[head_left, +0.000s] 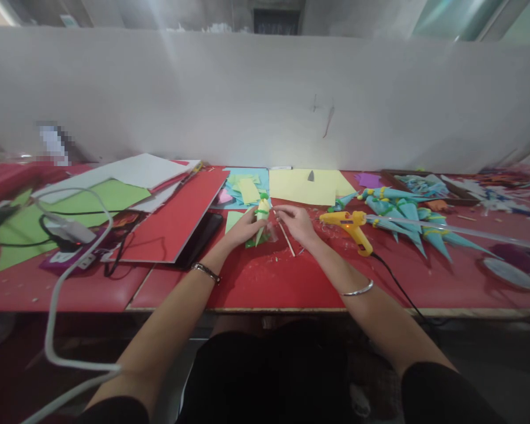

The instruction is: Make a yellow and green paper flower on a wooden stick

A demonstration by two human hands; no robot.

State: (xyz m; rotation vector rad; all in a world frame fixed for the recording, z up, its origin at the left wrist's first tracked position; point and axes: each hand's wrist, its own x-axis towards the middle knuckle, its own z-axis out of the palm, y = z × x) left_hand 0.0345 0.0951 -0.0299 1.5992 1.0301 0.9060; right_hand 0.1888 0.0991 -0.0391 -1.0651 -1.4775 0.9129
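Between the thumb and fingers of my left hand is a small pale yellow-green paper cone with a green band round it, its point toward me. My right hand pinches a thin wooden stick near its upper end; the stick slants down toward the table. The fingertips of my right hand are close to the cone's right side. Just right of that hand lies a yellow hot glue gun, its orange light on. Finished-looking blue paper cones with yellow bands are piled beyond it.
A red board leans over a dark flat object at left. Behind it are green sheets and a purple power strip with cables. Yellow paper and small cut slips lie ahead. A long clear glue stick extends right from the gun.
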